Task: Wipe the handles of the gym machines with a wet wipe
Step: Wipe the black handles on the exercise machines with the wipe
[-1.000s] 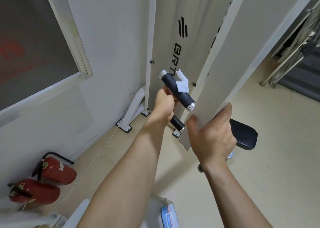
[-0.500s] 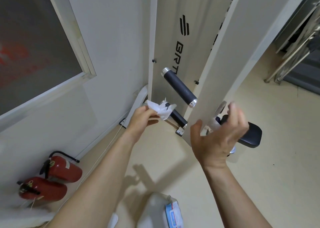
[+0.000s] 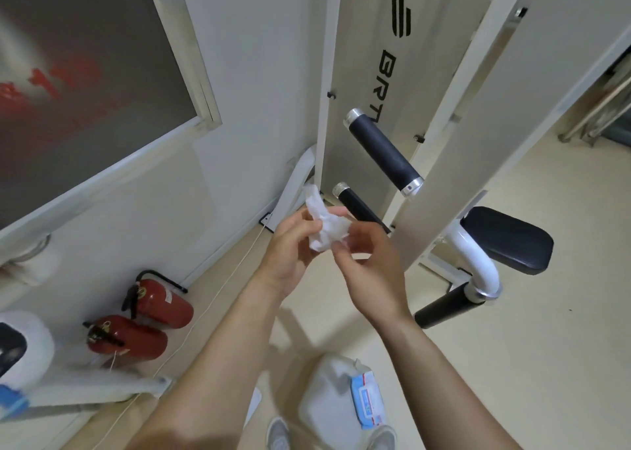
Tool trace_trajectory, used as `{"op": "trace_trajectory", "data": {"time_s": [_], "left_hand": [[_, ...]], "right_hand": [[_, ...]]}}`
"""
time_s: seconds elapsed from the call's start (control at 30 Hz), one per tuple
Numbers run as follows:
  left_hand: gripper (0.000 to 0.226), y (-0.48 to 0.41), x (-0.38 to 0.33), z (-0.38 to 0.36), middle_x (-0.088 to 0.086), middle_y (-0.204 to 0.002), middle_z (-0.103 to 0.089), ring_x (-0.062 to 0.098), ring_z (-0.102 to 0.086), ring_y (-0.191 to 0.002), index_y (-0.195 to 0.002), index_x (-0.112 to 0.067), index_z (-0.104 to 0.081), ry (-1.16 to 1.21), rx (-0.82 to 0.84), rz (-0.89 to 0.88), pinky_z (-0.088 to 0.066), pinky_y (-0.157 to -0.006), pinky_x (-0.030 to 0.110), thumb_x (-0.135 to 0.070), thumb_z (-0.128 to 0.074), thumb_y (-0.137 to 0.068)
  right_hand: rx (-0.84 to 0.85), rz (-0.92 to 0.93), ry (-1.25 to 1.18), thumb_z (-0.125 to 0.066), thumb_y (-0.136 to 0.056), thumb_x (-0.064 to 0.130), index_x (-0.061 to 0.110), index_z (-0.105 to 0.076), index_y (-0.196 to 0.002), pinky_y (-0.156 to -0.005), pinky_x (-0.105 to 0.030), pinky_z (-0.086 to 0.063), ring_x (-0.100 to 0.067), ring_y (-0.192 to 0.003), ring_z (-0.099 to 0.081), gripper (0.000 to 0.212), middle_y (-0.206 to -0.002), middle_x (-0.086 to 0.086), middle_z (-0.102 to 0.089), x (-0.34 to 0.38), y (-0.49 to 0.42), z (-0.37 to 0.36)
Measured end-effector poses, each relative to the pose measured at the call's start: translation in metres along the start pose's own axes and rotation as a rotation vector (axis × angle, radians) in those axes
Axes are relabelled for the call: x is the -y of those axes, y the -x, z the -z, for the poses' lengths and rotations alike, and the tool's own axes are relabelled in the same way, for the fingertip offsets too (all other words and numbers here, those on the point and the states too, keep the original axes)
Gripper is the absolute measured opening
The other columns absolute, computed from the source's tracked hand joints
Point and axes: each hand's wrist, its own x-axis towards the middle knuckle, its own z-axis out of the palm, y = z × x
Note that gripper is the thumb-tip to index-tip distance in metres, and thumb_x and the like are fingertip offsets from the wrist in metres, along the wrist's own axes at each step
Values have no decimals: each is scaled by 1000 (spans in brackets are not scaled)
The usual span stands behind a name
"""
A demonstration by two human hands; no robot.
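Head view: both your hands meet mid-frame on the wet wipe (image 3: 326, 224). Your left hand (image 3: 290, 251) has its fingers (image 3: 309, 226) clamped on the wipe's left side, thumb on top. Your right hand (image 3: 367, 262) has its fingers (image 3: 345, 245) closed on the wipe's lower right edge; that hand is blurred, so exact finger contact is hard to read. The wipe is crumpled, white, one end sticking up above your left hand. It is held in the air, touching no handle.

The upper handle (image 3: 382, 152) is a black grip with silver end caps, sticking out from the white machine frame (image 3: 454, 163), above and right of the wipe, apart from it. The lower handle (image 3: 356, 205) is just behind the wipe and partly hidden by your right hand; can't tell if they touch, looks apart. A third black grip (image 3: 444, 308) sits low right on a curved white tube (image 3: 478, 262), near your right wrist. The black seat pad (image 3: 508, 241) is right of the frame. The panel behind the handles carries black "BRT" lettering (image 3: 386, 87).

On the floor (image 3: 546, 347): two red fire extinguishers (image 3: 143, 323) lying against the left wall, a thin white cord (image 3: 211, 299) running past them. A white jug (image 3: 331, 405) stands between your forearms at the bottom, with a wipes pack (image 3: 367, 400) lying on it. Your shoes (image 3: 278, 434) are at the frame's bottom edge. A framed window (image 3: 102, 74) is upper left.
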Motion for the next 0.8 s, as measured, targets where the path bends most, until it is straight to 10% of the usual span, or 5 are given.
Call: {"op": "trace_trajectory", "data": {"time_s": [0.17, 0.4, 0.67, 0.8], "left_hand": [[6, 9, -4, 11, 4, -93, -75, 20, -71, -80, -92, -11, -56, 159, -77, 9, -57, -71, 34, -11, -57, -87], [16, 2, -17, 41, -1, -86, -70, 14, -66, -77, -89, -19, -63, 197, -193, -38, -55, -74, 28, -4, -62, -94], [19, 0, -25, 52, -3, -85, -71, 10, -64, -77, -94, -20, -63, -217, -380, -177, -49, -71, 24, -2, -67, -93], [27, 2, -41, 27, -11, -94, -65, -6, -62, -87, -94, -25, -62, -557, -280, -412, -47, -76, 11, 2, -67, -91]], "right_hand": [[209, -101, -55, -71, -86, 19, 25, -68, -94, -64, -21, -45, -7, -67, -58, 10, -71, 8, -63, -6, -5, 3], [318, -206, -115, -64, -94, 12, 16, -73, -102, -77, -29, -51, -13, -80, -61, 13, -87, -17, -66, -9, -13, 15], [146, -222, 22, -53, -98, 21, 19, -65, -84, -85, -37, -49, -16, -87, -58, 18, -86, 6, -61, -1, -29, 14], [200, -62, 309, -58, -90, 36, 34, -46, -138, -98, -30, -38, -9, -128, -44, 50, -137, 12, -48, 8, -31, 6]]}}
